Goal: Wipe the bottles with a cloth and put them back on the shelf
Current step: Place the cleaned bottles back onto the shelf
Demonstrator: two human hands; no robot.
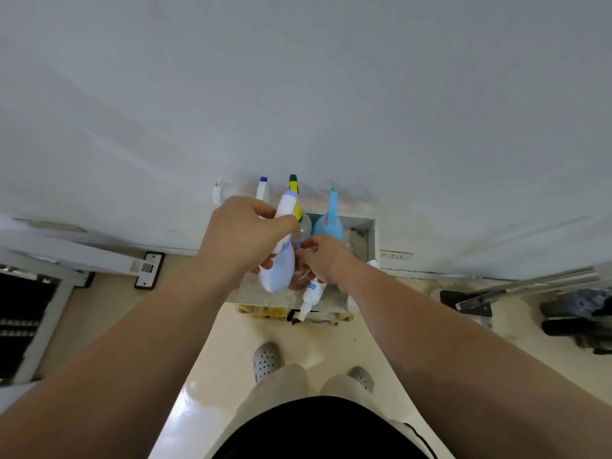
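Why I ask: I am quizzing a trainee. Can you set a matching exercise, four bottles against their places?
Bottles
1. pale lavender plastic spray bottle
2. light blue plastic spray bottle
3. small white plastic bottle with a blue label
4. white plastic bottle with a dark blue cap

Places
A. front edge of the shelf, nozzle overhanging
B. back right
C. gripped in the left hand
D. back left

Pairs: 1-C; 2-B; 3-A; 4-D

The left hand (238, 240) hides the neck of the spray bottle (276, 273) and most of the blue-capped bottle (263, 187). Whatever the curled fingers of the right hand (328, 260) cover is blurred. The label on the white tube (313, 293) is too small to read.
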